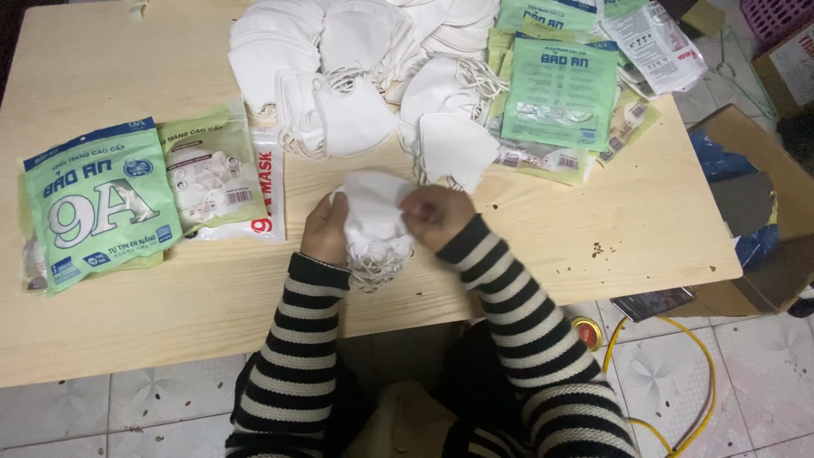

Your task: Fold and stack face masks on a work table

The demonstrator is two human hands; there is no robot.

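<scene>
Both my hands hold a small stack of white folded face masks over the wooden table's front middle. My left hand grips the stack's left side and my right hand pinches its right side. Loose ear loops hang below the stack. Behind my hands lies a large heap of white masks. To the left lie green and white flat packets. A pile of green packets sits at the back right. Both my sleeves are black and white striped.
A cardboard box with blue and dark contents stands right of the table. A yellow cable runs over the tiled floor. Small dark crumbs dot the table's right part. A pink crate is at the far right corner.
</scene>
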